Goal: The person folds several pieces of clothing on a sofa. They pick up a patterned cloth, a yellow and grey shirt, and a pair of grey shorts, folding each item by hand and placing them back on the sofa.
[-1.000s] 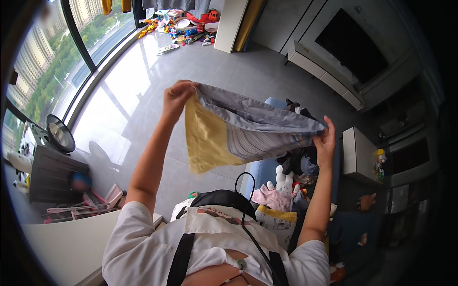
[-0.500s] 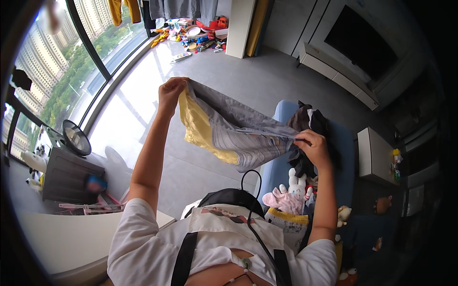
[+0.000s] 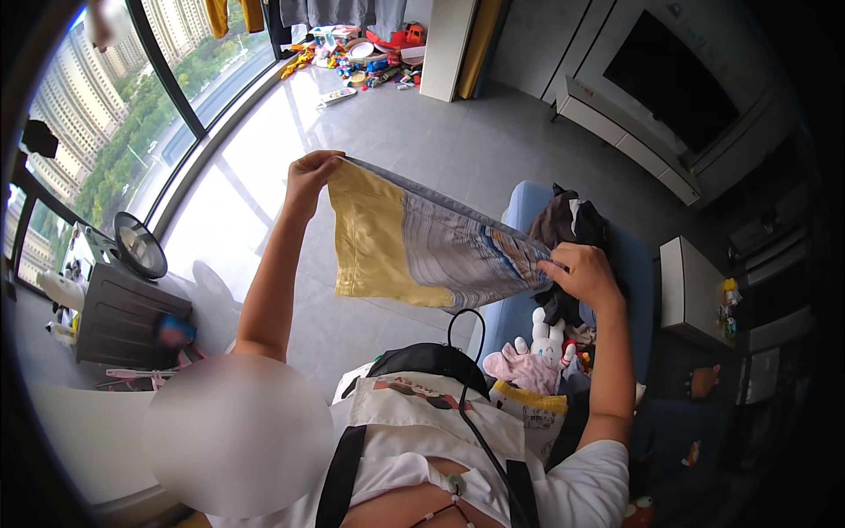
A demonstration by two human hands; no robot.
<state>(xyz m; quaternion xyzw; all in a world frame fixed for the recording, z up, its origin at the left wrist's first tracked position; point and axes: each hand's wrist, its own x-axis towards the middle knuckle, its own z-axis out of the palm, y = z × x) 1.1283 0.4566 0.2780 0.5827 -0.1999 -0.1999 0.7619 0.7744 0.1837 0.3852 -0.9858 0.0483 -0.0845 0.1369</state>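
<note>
Both ends of a soft fabric piece with a plain yellow panel, a grey striped panel and a plain grey edge (image 3: 431, 251) are gripped in the head view. The left hand (image 3: 311, 180) is closed on its upper left corner, beside the yellow panel, with the fingers bent over the edge. The right hand (image 3: 585, 275) is lower and has its thumb and fingers pinched together on the opposite end, where the cloth gathers into creases and blue and orange streaks show. Between the hands the fabric piece slopes down toward the right, raised in front of the person, above the grey tiled floor (image 3: 414, 145).

Just behind the right hand is a long blue padded seat (image 3: 521, 204), bearing a heap of dark crumpled clothing (image 3: 572, 220). Nearer the person, a white plush rabbit (image 3: 547, 336) is next to a pale pink soft item (image 3: 524, 365).

Farther off, a jumble of multicoloured plastic toys (image 3: 378, 66) spreads over the floor near the tall window (image 3: 97, 114), under hanging grey garments (image 3: 339, 11). On the right, a flat black television (image 3: 671, 79) is above a low white cabinet (image 3: 625, 136). Over the person's left shoulder is a round blurred patch, so that part cannot be made out.
</note>
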